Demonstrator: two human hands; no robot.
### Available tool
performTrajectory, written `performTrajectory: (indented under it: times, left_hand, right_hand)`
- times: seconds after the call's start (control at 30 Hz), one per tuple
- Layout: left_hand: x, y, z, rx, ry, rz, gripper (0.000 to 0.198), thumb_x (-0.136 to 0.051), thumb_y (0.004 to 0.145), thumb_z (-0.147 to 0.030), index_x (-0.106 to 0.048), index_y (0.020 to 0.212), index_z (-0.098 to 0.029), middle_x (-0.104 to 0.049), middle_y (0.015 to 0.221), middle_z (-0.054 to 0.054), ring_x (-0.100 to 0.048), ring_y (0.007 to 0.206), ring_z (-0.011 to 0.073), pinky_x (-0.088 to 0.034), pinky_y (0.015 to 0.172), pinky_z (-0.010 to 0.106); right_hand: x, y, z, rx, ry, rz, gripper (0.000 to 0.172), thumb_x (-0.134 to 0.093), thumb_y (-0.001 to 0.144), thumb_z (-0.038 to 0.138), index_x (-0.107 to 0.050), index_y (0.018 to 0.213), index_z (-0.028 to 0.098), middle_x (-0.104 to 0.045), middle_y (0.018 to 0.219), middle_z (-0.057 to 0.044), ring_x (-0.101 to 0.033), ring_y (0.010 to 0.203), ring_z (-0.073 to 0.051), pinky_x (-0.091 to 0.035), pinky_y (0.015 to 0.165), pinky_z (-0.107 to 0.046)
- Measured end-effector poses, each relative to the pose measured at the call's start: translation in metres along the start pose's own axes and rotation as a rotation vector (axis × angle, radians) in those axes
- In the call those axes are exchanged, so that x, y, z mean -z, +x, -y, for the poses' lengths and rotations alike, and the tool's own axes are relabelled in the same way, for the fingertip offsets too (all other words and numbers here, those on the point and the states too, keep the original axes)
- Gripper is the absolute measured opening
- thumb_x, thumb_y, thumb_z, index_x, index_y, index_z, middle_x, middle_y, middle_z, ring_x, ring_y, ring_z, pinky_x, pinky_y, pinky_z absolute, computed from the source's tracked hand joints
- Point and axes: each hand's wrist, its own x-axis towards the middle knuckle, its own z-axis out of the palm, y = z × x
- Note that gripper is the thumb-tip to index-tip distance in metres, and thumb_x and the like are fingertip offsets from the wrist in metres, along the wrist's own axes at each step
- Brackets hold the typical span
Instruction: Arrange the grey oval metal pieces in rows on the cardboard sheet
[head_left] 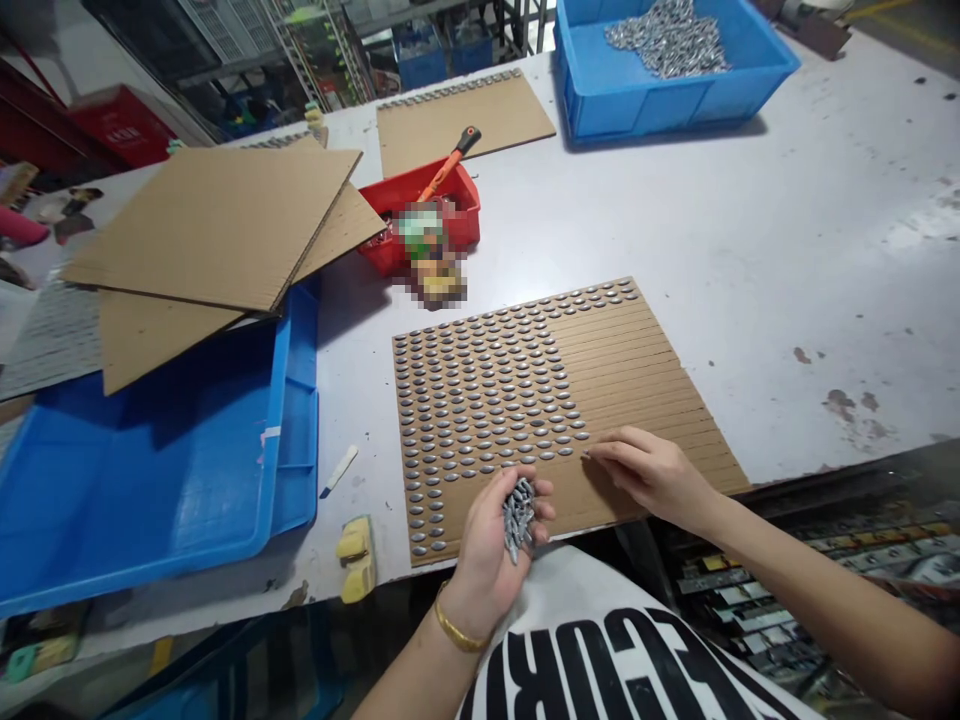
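A slotted cardboard sheet (645, 370) lies in front of me, its left part filled with rows of small grey metal pieces (480, 390). My left hand (491, 540) is cupped around a bundle of the same metal pieces (517, 515), just above the sheet's near edge. My right hand (652, 470) rests on the sheet's bare near part, fingers together and pressed at a slot, pinching something too small to make out.
A blue bin (667, 85) of metal pieces stands far right. A red bin (450, 200) with an orange-handled tool (450, 160) sits behind the sheet. Blue trays (150, 470) under loose cardboard sheets (217, 225) fill the left. Another cardboard sheet (457, 115) lies at the back.
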Motion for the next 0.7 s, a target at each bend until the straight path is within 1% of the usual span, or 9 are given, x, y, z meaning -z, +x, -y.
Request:
performTrajectory:
  times: [0.1,0.27,0.37,0.47,0.57,0.7]
  left_hand:
    - [0.004,0.000,0.004,0.045,-0.002,0.005,0.020,-0.056,0.083,-0.028,-0.060,0.095,-0.012,-0.062,0.078,0.007,-0.058,0.057,0.0114,-0.040,0.041,0.018]
    - [0.006,0.000,0.011,0.018,-0.012,0.023,0.018,-0.052,0.085,-0.026,-0.058,0.095,-0.013,-0.060,0.073,0.004,-0.055,0.055,0.0110,-0.035,0.037,0.017]
    - [0.006,-0.001,0.011,0.023,0.020,0.025,0.016,-0.053,0.085,-0.027,-0.057,0.095,-0.014,-0.059,0.072,0.004,-0.054,0.054,0.0099,-0.033,0.037,0.016]
    - [0.006,-0.001,0.011,0.038,0.053,0.054,0.019,-0.058,0.085,-0.030,-0.056,0.095,-0.015,-0.058,0.074,0.003,-0.051,0.054,0.0078,-0.033,0.038,0.015]
    - [0.007,-0.001,0.012,0.037,0.075,0.095,0.023,-0.062,0.083,-0.033,-0.057,0.096,-0.015,-0.056,0.073,0.001,-0.049,0.053,0.0063,-0.032,0.039,0.015]
    - [0.011,-0.004,0.011,0.014,0.075,0.086,0.025,-0.065,0.081,-0.032,-0.060,0.097,-0.013,-0.051,0.072,0.000,-0.046,0.055,0.0048,-0.030,0.040,0.014]
  right_hand:
    - [-0.005,0.004,-0.008,0.105,-0.160,0.022,0.026,-0.041,0.093,0.014,-0.061,0.106,0.021,-0.064,0.097,-0.008,-0.058,0.085,-0.016,-0.050,0.073,-0.029]
    - [-0.006,0.006,-0.011,0.171,-0.315,0.087,0.028,-0.040,0.092,0.011,-0.060,0.109,0.020,-0.064,0.097,-0.008,-0.055,0.086,-0.018,-0.048,0.072,-0.030]
    - [-0.003,0.007,-0.010,0.196,-0.372,0.132,0.030,-0.040,0.090,0.008,-0.060,0.109,0.019,-0.062,0.098,-0.009,-0.053,0.086,-0.018,-0.047,0.072,-0.029]
    - [-0.001,0.009,-0.009,0.197,-0.417,0.157,0.032,-0.039,0.088,0.005,-0.061,0.106,0.018,-0.061,0.095,-0.009,-0.052,0.085,-0.019,-0.046,0.071,-0.029]
    - [-0.002,0.011,-0.008,0.195,-0.435,0.141,0.032,-0.039,0.087,0.004,-0.062,0.104,0.017,-0.061,0.094,-0.009,-0.051,0.084,-0.018,-0.046,0.071,-0.029]
    - [-0.003,0.009,-0.009,0.189,-0.404,0.110,0.025,-0.042,0.089,0.008,-0.062,0.101,0.018,-0.062,0.094,-0.008,-0.053,0.083,-0.017,-0.047,0.072,-0.028]
